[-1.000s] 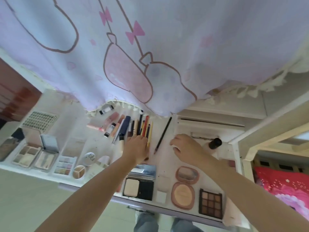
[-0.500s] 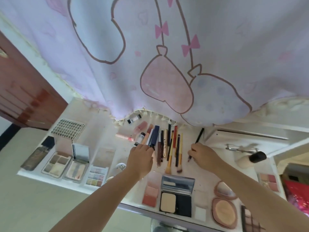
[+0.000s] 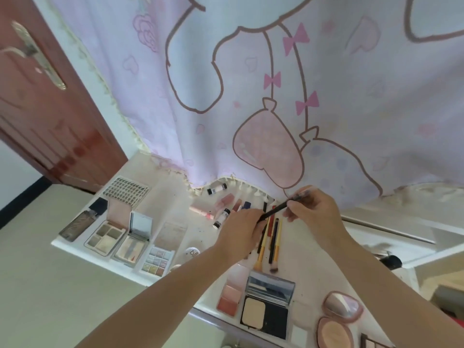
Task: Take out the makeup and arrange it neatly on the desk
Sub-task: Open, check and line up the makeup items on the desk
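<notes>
A white desk [image 3: 173, 197] carries laid-out makeup. My right hand [image 3: 315, 214] pinches a thin black pencil [image 3: 276, 209] and holds it slanted above the desk. My left hand [image 3: 239, 233] grips the pencil's lower end with its fingertips. Under both hands lies a row of brushes and pencils [image 3: 273, 243], partly hidden. Small tubes [image 3: 222, 215] and lip products [image 3: 224, 200] lie behind my left hand. Open eyeshadow palettes [image 3: 105, 237] line the left front edge. A black powder compact [image 3: 267, 306] and a pink blush palette [image 3: 231, 290] sit at the front.
A pink cartoon curtain [image 3: 251, 96] hangs over the desk's back edge and covers some items. Round pink compacts [image 3: 341, 307] lie at the right front. A brown door [image 3: 45, 116] stands at the left. A white shelf [image 3: 391, 237] is at the right.
My right hand has lifted the black pencil off the desk. My left hand has left the brush row and taken the pencil's lower end. The view has tilted up and left.
</notes>
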`<action>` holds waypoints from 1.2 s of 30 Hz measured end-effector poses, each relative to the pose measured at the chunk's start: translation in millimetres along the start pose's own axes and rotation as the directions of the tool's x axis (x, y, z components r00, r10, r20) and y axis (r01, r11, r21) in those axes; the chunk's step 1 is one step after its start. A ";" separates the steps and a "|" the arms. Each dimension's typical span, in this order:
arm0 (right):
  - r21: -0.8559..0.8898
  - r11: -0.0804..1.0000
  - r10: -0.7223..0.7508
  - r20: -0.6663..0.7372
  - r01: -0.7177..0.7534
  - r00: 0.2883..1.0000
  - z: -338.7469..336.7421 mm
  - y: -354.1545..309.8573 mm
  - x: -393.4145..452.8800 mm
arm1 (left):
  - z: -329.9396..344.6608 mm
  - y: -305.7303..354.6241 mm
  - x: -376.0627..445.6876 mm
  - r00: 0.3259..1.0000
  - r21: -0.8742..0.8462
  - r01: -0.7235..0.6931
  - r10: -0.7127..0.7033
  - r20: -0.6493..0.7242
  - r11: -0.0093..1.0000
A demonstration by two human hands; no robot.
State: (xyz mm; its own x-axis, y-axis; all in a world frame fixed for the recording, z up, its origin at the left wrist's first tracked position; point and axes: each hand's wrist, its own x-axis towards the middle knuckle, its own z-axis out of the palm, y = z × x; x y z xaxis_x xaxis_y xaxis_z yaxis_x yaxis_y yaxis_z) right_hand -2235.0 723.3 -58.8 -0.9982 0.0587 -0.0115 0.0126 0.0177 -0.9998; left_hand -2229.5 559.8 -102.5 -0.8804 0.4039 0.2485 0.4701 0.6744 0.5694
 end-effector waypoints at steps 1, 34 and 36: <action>0.043 0.996 0.074 0.039 -0.076 0.996 3.6 -2.0 1.5 | -3.9 0.4 -4.5 0.999 -0.038 0.033 -0.034 -0.036 0.999; -0.634 0.522 0.104 0.712 0.571 0.695 -33.6 9.7 -41.5 | -9.4 22.9 -25.0 0.929 0.449 -0.210 0.034 0.369 0.869; -0.644 0.508 0.094 0.701 0.572 0.707 -40.2 10.2 -43.6 | -6.3 27.0 -21.1 0.910 0.417 -0.207 0.017 0.415 0.885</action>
State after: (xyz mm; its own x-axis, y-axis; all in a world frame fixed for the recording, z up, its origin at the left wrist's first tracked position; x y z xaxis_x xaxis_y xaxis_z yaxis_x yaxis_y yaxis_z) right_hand -2188.9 761.0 -67.7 -0.7455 -0.6566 -0.1146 -0.5264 0.6855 -0.5030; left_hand -2198.6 565.6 -87.4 -0.7671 0.6352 -0.0900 0.6240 0.7713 0.1257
